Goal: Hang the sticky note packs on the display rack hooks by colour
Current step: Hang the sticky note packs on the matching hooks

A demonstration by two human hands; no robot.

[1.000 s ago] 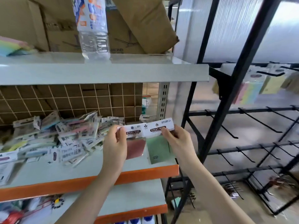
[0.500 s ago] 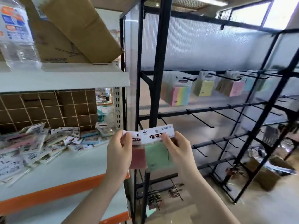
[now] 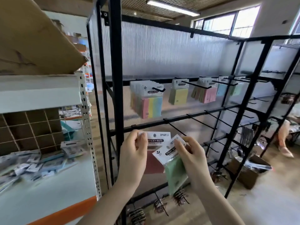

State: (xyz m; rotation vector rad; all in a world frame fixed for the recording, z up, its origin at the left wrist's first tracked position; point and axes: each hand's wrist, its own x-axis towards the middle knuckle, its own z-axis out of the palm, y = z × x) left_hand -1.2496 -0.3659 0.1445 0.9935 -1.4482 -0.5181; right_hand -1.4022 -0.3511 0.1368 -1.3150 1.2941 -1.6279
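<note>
**Two packs, one in each of your hands**

Two sticky note packs are sitting in front of the display rack (image 3: 178,119), one in each grip. Your left hand (image 3: 132,158) is pinching the red pack (image 3: 156,157) by the left end of its white header card, thumb on the front face and fingers curled behind, so the pack is hanging upright to the right of that palm. Your right hand (image 3: 193,158) is pinching the green pack (image 3: 176,174) by the top right corner of its header, and this pack is tilting, its top leaning toward your right thumb and its green pad pointing down and left of your wrist. The green pack's header is overlapping the lower right part of the red one, in front of it.

Just above your left knuckles an empty black hook (image 3: 174,127) is jutting out from the middle bar, reaching toward the space between your two hands. Higher up, above both hands, the top bar is carrying filled hooks: the multicolour packs (image 3: 151,106) directly above the red pack, the yellow packs (image 3: 179,95) above your right hand, the pink packs (image 3: 207,94) further right, then blue and pale green ones, too blurred to detail.

Well to the left of your left arm, a heap of loose packs (image 3: 37,163) is lying on the white shelf (image 3: 48,197).
</note>
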